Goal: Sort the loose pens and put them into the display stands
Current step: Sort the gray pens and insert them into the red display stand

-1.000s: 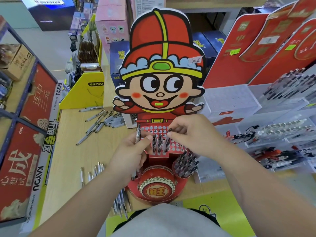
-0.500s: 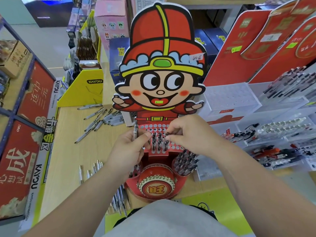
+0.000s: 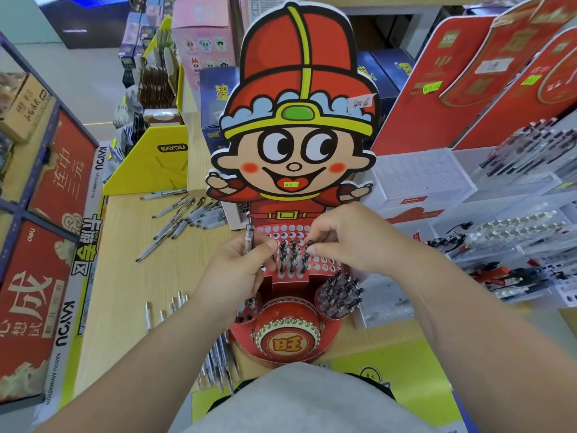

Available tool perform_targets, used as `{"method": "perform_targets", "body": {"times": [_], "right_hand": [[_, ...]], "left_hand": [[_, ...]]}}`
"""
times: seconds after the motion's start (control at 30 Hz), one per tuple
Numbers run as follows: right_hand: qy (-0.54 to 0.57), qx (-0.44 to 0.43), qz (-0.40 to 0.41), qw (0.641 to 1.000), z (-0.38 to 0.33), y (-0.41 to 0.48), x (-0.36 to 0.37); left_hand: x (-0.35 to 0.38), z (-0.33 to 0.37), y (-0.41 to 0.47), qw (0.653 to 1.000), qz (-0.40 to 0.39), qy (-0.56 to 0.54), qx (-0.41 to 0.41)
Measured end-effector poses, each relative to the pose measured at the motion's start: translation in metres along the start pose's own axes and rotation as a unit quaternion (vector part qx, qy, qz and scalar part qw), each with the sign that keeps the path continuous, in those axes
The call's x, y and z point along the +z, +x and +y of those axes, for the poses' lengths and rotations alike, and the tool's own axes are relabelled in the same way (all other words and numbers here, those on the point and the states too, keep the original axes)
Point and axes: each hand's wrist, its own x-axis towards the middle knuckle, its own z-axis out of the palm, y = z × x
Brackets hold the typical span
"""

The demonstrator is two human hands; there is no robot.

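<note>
A red cartoon-boy display stand [image 3: 296,126] stands on the wooden table, with a perforated rack [image 3: 288,232] at its waist holding several dark-capped pens [image 3: 288,254]. My left hand [image 3: 237,273] grips a clear pen [image 3: 249,237] upright at the rack's left edge. My right hand [image 3: 349,239] pinches the top of a pen [image 3: 309,245] standing in the rack's holes. A round cup [image 3: 338,295] at the stand's lower right is packed with pens. Loose pens [image 3: 184,220] lie in a heap on the table to the left; more loose pens [image 3: 170,306] lie beside my left forearm.
A yellow cardboard display [image 3: 150,164] stands at the back left. Clear acrylic pen racks [image 3: 505,232] with red backboards [image 3: 437,89] fill the right side. Red boxed sets [image 3: 40,267] line the table's left edge. Stacked product boxes [image 3: 203,42] stand behind.
Both hands stay at the rack with little movement; the view has shifted slightly. My right hand's fingers have settled on a pen top in the rack.
</note>
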Motion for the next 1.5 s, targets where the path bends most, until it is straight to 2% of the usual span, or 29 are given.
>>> {"method": "perform_targets", "body": {"times": [0.23,0.43,0.8,0.97,1.13,1.2,1.3,1.37,1.43,1.5], "right_hand": [[-0.005,-0.017,0.004,1.0,0.001,0.0,0.001],[0.105,0.017,0.012,0.994,0.009,-0.003,0.005],[-0.001,-0.038,-0.003,0.999,-0.001,-0.001,0.001],[-0.002,-0.044,0.013,0.999,0.001,-0.002,0.004],[0.01,-0.02,-0.004,1.0,0.001,-0.005,0.001],[0.056,-0.002,0.018,0.998,-0.002,-0.009,-0.006],[0.17,-0.003,0.08,0.982,-0.018,-0.015,-0.02],[0.253,-0.018,0.071,0.965,-0.034,-0.02,-0.026],[0.257,-0.035,0.067,0.963,-0.044,-0.023,-0.025],[0.251,-0.028,0.099,0.963,-0.047,-0.024,-0.023]], "left_hand": [[-0.002,0.001,0.0,1.0,0.001,0.006,0.001],[-0.003,0.001,0.0,1.0,-0.006,0.007,-0.002],[-0.004,0.003,-0.001,1.0,-0.002,0.017,-0.004],[-0.003,0.003,-0.002,1.0,0.002,0.016,0.0],[-0.005,0.008,-0.007,0.999,0.023,-0.013,0.021],[-0.007,0.014,-0.011,0.999,-0.006,-0.041,0.03],[-0.004,0.03,-0.019,0.991,-0.129,-0.027,0.038],[0.003,0.04,-0.026,0.978,-0.203,0.004,0.035],[0.014,0.048,-0.032,0.972,-0.226,0.036,0.047],[0.024,0.054,-0.037,0.974,-0.195,0.077,0.085]]}}
